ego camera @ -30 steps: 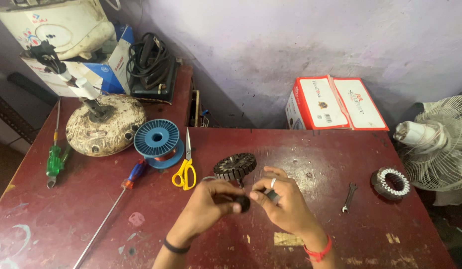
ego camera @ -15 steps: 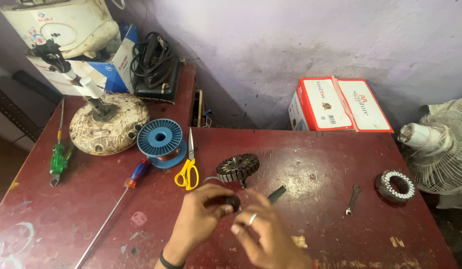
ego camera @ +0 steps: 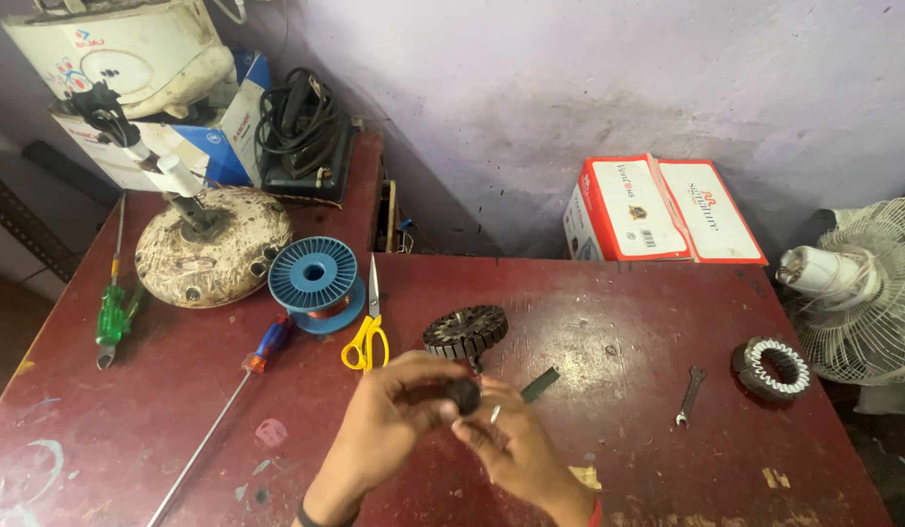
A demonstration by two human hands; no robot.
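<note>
Black round part point(ego camera: 462, 393) sits pinched between your left hand point(ego camera: 389, 425) and right hand point(ego camera: 511, 444), above the red table point(ego camera: 589, 332), just in front of the stator point(ego camera: 464, 330). Red-white box point(ego camera: 657, 210) at the wall is closed, contents unseen.

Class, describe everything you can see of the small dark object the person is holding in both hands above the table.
The small dark object is roundish and black, with a dull surface; its material cannot be told. Most of it is hidden. It is held above the dark red table, pinched between the fingers of the left hand and the right hand, which wears a ring. It sits just in front of the toothed metal stator core, apart from it. Finer parts are too small to make out.
</note>
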